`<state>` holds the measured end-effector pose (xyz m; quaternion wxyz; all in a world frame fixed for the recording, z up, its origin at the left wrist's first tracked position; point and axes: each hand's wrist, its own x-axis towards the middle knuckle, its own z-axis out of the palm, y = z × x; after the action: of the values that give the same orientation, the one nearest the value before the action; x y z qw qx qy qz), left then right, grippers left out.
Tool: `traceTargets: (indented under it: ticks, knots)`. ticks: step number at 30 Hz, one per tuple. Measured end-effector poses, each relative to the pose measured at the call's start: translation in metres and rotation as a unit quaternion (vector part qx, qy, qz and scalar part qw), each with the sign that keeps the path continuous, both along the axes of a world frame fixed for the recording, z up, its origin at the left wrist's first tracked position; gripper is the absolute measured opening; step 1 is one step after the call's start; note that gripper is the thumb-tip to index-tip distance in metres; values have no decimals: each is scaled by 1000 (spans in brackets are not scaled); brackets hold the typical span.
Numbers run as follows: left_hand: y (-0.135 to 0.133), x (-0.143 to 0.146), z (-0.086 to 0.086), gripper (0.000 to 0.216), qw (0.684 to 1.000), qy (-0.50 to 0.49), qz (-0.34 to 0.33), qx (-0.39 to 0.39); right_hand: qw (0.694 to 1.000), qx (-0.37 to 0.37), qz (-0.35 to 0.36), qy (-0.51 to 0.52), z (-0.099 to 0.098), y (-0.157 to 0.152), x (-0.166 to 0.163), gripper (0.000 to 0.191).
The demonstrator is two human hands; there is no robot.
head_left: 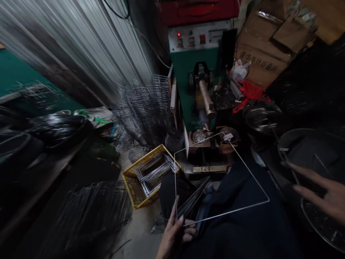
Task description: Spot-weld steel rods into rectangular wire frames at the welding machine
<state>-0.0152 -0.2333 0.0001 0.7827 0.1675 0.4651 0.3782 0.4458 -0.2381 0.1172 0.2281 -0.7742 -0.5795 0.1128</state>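
Observation:
My left hand (178, 230) is closed on one corner of a thin wire frame (231, 214), a bent, roughly four-sided outline held above my lap. The frame's far corner reaches toward the green machine (206, 90), near a small dish of bright metal bits (199, 136). Whether the frame touches anything there, I cannot tell. At the right edge, my right hand (323, 192) is slightly blurred, its fingers stretched out and apart. It is above or beside a dark round basin (320, 232) with small dark pieces in it. Several loose wires (194, 198) lie on my lap.
A yellow crate (129, 190) with bent wire pieces stands left of my legs. Behind it rise stacks of wire frames (140, 108). Cardboard (264, 54) and a red plastic bag (250, 93) are at the back right. More dark wire frames (94, 212) lie at lower left.

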Motion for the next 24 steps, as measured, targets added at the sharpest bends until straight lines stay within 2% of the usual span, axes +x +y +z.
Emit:
traceTargets:
  ticks: [4,7,17,24]
  knots:
    - [5,3,0,98,1000,11,-15,15,979,9,201,-30,-6,8,-46,63]
    - [6,0,0,98,999,16,-25,21,957,-8,287,-52,-15,15,-68,66]
    - [8,2,1,102,999,3,-31,24,935,-51,350,-27,-33,24,-99,65]
    - [11,5,-1,103,998,-12,-46,28,931,-60,360,-10,-50,26,-113,63]
